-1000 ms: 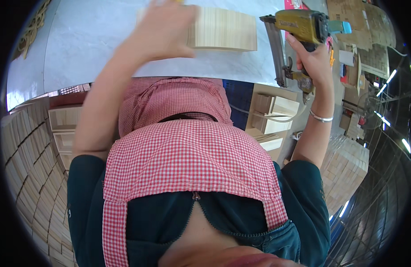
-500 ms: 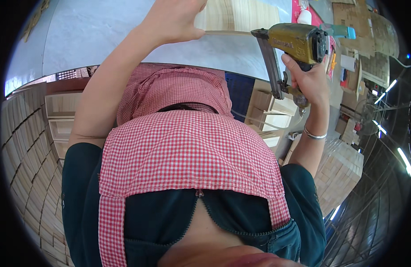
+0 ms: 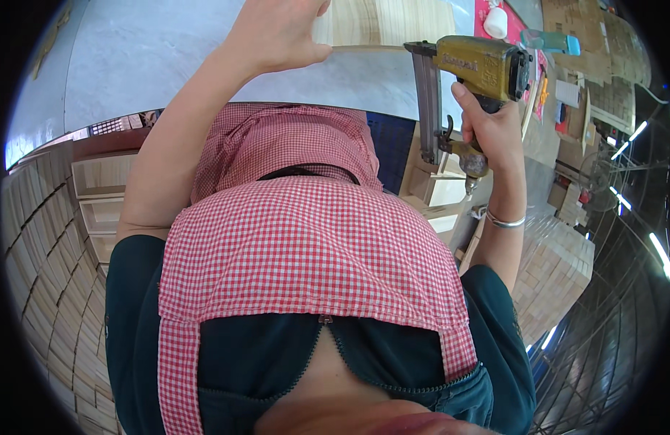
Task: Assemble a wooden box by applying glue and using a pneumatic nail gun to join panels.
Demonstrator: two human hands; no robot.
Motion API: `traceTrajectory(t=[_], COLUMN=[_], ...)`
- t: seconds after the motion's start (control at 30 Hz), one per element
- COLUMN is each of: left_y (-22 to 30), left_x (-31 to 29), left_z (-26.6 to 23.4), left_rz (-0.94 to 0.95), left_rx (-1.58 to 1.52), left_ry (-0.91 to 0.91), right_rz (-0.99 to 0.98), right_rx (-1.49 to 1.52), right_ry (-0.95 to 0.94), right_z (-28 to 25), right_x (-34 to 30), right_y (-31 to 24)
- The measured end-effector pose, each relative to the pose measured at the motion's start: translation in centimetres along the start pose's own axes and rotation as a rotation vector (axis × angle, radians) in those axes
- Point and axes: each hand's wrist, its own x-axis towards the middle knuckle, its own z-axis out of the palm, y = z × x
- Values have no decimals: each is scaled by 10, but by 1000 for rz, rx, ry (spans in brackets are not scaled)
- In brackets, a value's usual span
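My right hand is wrapped tight around the grip of a yellow nail gun, holding it raised at the upper right of the view, with its long grey magazine hanging straight down beside my knuckles. A thin metal bangle circles that wrist.

My left hand is lifted at the top centre, fingers spread wide and holding nothing, thumb pointing toward a pale wooden panel that lies just beyond it on the grey worktable. Whether my fingertips touch the panel I cannot tell, because they run out of the top of the view. The panel lies flat at the far edge of the table, between my two hands, with the nose of the nail gun near its right end.

Below my arms, my red-and-white checked apron fills the middle of the view over a dark teal shirt.

Stacks of light wooden boards curve along my left side, with open wooden boxes above them. More small wooden boxes sit under the nail gun, and another tall stack of boards stands at my right elbow. Past the gun, the far right corner holds a white bottle on a red sheet and a teal tool among scattered cardboard pieces.
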Motion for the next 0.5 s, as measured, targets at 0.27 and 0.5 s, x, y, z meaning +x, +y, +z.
traceTrajectory(t=[0.27, 0.5], left_y=[-18, -44], left_x=[-8, -25], left_z=[-7, -6], left_rz=[-74, -65], left_rx=[-180, -480], left_ry=[-181, -218], right_rz=[-62, -60], right_rx=[-106, -34], right_ry=[24, -30], right_z=[1, 23], right_x=[-6, -28], right_y=[-19, -43])
